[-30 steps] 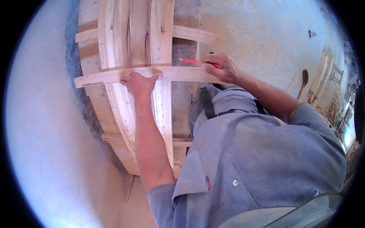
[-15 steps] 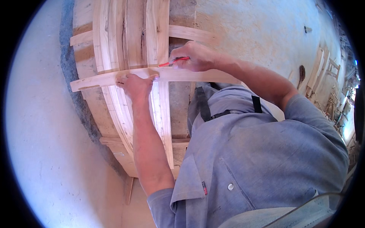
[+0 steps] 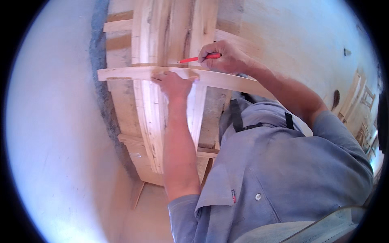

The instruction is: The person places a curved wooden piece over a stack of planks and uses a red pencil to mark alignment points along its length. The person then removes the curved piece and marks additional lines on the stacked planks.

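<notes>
A red pencil (image 3: 194, 59) sits between the fingers of my right hand (image 3: 226, 57), which are closed round it. Its tip points left, at the far edge of a long pale wooden strip (image 3: 231, 82). That strip lies crosswise over several long boards (image 3: 177, 32) placed side by side. My left hand (image 3: 175, 84) presses on the strip from the near side, thumb and fingers spread apart along it. Whether the pencil tip touches the wood I cannot tell.
Another pale crosspiece (image 3: 118, 26) lies under the boards farther off, and a lower one (image 3: 207, 152) nearer. A pale wall (image 3: 52, 121) with a dark band runs along the left. Wooden pieces (image 3: 356, 95) lie far right.
The view has shifted, so the boards appear farther right. The pencil tip has moved left across the boards along the strip. My left hand stays on the strip in about the same place.
</notes>
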`<state>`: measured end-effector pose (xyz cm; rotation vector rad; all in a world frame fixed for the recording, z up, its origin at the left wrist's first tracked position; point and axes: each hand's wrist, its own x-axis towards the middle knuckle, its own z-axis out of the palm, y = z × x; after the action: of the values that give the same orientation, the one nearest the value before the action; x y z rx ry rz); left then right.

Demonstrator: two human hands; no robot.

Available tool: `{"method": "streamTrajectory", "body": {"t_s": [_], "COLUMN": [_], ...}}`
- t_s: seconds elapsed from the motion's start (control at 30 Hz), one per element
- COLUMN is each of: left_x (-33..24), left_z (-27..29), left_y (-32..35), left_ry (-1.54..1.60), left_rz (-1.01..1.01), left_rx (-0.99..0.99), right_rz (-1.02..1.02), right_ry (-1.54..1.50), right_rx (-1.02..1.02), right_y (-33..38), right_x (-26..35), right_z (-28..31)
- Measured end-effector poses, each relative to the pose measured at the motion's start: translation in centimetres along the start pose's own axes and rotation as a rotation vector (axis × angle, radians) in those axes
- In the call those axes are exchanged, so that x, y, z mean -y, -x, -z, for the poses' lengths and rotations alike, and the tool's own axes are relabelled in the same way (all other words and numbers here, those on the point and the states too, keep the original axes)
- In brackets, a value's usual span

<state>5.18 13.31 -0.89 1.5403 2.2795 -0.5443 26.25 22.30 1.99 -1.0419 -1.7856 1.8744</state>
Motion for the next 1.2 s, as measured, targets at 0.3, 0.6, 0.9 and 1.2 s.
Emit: {"method": "streamTrajectory", "body": {"t_s": [0.3,0.6,0.9,1.2], "left_x": [0.4,0.4,0.5,-0.2], "left_z": [0.3,0.3,0.2,1.4], "left_y": [0.6,0.7,0.0,0.4], "left_ry": [0.218,0.19,0.077,0.047], "left_rz": [0.053,-0.002,-0.039,0.041], "left_rx": [0.034,-0.018,0.04,0.129], "right_rz": [0.16,0.279,0.127,-0.231], "right_ry": [0.305,0.393,0.702,0.782], "right_rx": [0.015,0.181,0.265,0.213], "right_y": [-7.4,-14.2,-8.2,7.3], "right_x": [0.4,1.8,4.3,3.8], "right_z": [-6.8,-9.7,-6.0,4.2]}}
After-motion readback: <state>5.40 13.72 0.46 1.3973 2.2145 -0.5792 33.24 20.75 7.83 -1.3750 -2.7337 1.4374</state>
